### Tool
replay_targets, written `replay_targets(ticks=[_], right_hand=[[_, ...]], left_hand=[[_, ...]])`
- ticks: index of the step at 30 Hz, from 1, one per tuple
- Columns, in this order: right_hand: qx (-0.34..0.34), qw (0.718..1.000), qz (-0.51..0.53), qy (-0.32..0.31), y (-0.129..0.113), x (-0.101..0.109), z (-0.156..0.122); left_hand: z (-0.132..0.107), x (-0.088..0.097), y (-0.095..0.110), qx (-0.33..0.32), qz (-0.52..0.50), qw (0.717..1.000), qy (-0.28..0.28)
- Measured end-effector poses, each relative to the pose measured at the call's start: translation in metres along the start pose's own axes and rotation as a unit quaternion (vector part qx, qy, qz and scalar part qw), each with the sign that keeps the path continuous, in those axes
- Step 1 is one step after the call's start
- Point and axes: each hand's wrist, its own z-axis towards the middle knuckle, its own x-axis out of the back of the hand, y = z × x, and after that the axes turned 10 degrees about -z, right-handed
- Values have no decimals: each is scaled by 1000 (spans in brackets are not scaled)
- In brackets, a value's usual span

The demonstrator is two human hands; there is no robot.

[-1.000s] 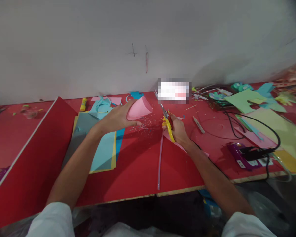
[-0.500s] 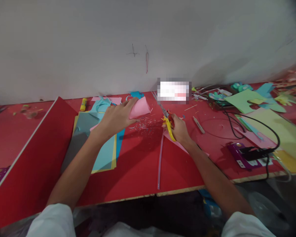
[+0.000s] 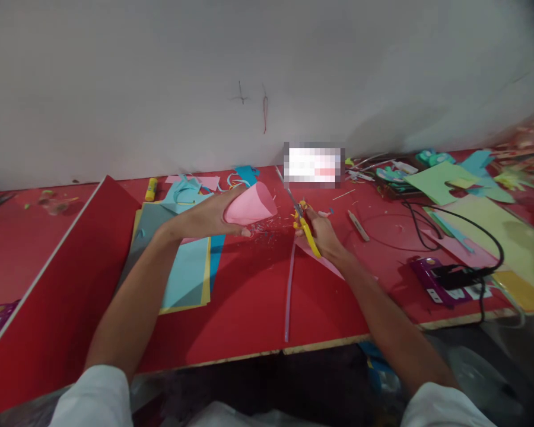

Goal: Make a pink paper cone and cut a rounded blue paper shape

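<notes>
A curled sheet of pink paper (image 3: 251, 204) is in my left hand (image 3: 220, 214), which is wrapped around its near side; the rolled end faces right. My right hand (image 3: 323, 234) grips yellow-handled scissors (image 3: 309, 234) whose metal blades point up and away, apart from the pink paper. Small paper snippets (image 3: 264, 231) lie scattered on the red table (image 3: 253, 314) between the two hands. Beneath my right wrist lies another pink sheet (image 3: 323, 261). A thin pale strip (image 3: 289, 296) runs toward the table's front edge.
Stacked coloured sheets (image 3: 189, 279) and a yellow glue stick (image 3: 151, 189) are at left, beside an upright red divider (image 3: 71, 279). On the right are a cutter (image 3: 358, 226), a purple power strip (image 3: 436, 281) with a black cable, green paper (image 3: 440, 184) and a tray of supplies.
My left hand has turned the pink paper, so its rolled opening now shows. The scissors have tilted slightly in my right hand, which stays in nearly the same place.
</notes>
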Motion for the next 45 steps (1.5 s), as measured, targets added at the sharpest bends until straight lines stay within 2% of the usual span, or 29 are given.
replay_targets(ticks=[6,16,20,25,31,37,41,45], right_hand=[[23,997,-73,-29,-7,4,0],[38,995,-91,-27,-5,2,0],[48,994,-92,-19,-6,4,-1],[63,993,-100,1,-6,6,-1],[42,994,-96,14,-3,3,-1],[56,997,-52,-30,-4,0,-3],[78,993,-87,-28,-4,0,-3],[84,990,-106,-30,-5,1,-3]], left_hand=[[0,-3,-4,2,-6,1000,-7],[-2,-2,1,1,-54,998,-37],[-3,-2,2,-4,-92,995,-43],[-2,2,2,-41,-132,988,-70],[-2,3,4,-37,-153,984,-84],[0,2,-7,-21,-164,982,-94],[1,1,-18,-21,-179,977,-113],[1,1,-20,-32,-175,976,-128]])
